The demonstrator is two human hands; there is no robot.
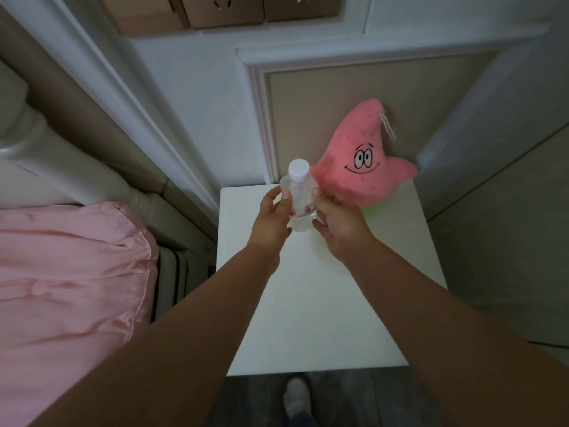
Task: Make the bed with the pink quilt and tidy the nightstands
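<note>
A clear plastic water bottle (299, 192) with a white cap stands upright over the back of the white nightstand (320, 303). My left hand (271, 217) grips its left side and my right hand (338, 223) grips its right side, fingers curled round the body. I cannot tell whether its base touches the top. Right behind it, a pink star-shaped plush toy (360, 161) with a smiling face leans against the wall panel. The pink quilt (67, 278) lies on the bed at the left, its edge hanging beside the nightstand.
A white padded headboard (61, 167) runs along the upper left. Beige wall sockets (221, 10) sit above the nightstand. A grey wall or door (492, 149) closes the right side. My white shoe (297, 396) shows on the dark floor below the nightstand's front edge.
</note>
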